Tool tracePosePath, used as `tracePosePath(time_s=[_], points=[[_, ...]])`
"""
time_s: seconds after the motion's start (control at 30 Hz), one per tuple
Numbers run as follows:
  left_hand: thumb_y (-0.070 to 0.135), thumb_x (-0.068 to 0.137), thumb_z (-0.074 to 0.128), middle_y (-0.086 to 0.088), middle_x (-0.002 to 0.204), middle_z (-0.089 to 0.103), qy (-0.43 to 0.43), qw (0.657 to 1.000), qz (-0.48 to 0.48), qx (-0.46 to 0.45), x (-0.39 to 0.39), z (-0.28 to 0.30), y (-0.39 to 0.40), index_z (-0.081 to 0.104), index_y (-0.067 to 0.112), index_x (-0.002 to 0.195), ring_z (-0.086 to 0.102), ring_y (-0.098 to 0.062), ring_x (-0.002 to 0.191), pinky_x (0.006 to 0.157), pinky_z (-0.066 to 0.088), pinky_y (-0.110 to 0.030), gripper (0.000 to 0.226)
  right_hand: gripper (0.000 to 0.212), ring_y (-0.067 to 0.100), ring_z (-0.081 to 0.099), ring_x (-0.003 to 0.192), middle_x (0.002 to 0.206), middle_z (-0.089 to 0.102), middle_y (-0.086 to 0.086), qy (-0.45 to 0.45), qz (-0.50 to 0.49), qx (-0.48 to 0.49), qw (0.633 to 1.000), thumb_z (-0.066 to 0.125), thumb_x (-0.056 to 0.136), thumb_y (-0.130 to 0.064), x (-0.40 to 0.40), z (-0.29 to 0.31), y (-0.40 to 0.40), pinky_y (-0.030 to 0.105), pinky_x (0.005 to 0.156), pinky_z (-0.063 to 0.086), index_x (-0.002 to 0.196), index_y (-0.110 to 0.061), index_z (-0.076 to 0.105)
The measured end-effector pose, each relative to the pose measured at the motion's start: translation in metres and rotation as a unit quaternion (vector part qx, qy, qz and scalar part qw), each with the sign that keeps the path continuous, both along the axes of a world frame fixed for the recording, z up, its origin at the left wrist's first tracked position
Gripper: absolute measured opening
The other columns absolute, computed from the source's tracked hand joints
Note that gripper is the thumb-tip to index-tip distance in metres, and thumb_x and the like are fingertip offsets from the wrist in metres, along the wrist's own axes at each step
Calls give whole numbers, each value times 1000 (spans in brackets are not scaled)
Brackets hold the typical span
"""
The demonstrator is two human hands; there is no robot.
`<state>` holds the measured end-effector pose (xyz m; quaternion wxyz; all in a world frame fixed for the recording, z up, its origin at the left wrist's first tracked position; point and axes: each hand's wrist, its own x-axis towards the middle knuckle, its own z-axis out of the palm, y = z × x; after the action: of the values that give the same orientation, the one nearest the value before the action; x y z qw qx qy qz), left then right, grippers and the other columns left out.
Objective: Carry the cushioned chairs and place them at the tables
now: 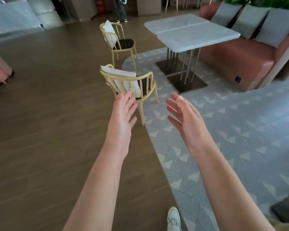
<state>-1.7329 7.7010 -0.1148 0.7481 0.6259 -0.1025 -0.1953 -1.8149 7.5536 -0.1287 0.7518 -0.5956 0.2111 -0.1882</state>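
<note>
Two yellow metal chairs with white back cushions and dark seats stand on the floor. The near chair point(145, 80) is at the edge of the patterned carpet, its back toward me. The far chair point(118, 39) stands behind it on the wood floor. Two pale grey tables point(192, 32) are pushed together to the right of the chairs. My left hand point(123, 112) is stretched out, fingers apart, in front of the near chair's seat rail and holding nothing. My right hand point(183, 114) is open too, held apart from the chair to its right.
A pink bench sofa point(244, 60) with grey pillows runs behind the tables. Dark table bases point(187, 82) sit on the grey patterned carpet point(240, 139). A person's legs point(121, 10) stand at the far back. My white shoe point(173, 219) is at the bottom.
</note>
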Motion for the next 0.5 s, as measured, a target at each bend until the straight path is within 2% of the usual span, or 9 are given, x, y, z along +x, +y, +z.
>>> tracePosePath(time_s=[0.17, 0.33, 0.5], points=[[66, 94, 34, 11, 152, 50, 14, 998, 52, 16, 33, -7, -2, 44, 33, 152, 51, 0, 132, 115, 36, -36, 67, 29, 2, 60, 120, 122, 69, -19, 20, 44, 8, 999, 48, 97, -52, 62, -4, -10, 35, 110, 44, 118, -40, 64], [56, 106, 28, 9, 153, 50, 40, 991, 130, 14, 83, -17, 30, 43, 30, 153, 51, -3, 134, 119, 34, -43, 56, 50, 1, 61, 119, 121, 70, -19, 39, 98, 20, 994, 54, 89, -59, 128, -9, 9, 39, 109, 44, 132, -34, 62], [56, 106, 27, 9, 153, 49, 51, 987, 153, 13, 150, -34, 58, 44, 30, 152, 51, -4, 134, 119, 34, -43, 55, 37, 1, 63, 116, 119, 71, -17, 59, 114, 27, 991, 55, 98, -48, 203, -21, 37, 40, 109, 45, 130, -31, 64]])
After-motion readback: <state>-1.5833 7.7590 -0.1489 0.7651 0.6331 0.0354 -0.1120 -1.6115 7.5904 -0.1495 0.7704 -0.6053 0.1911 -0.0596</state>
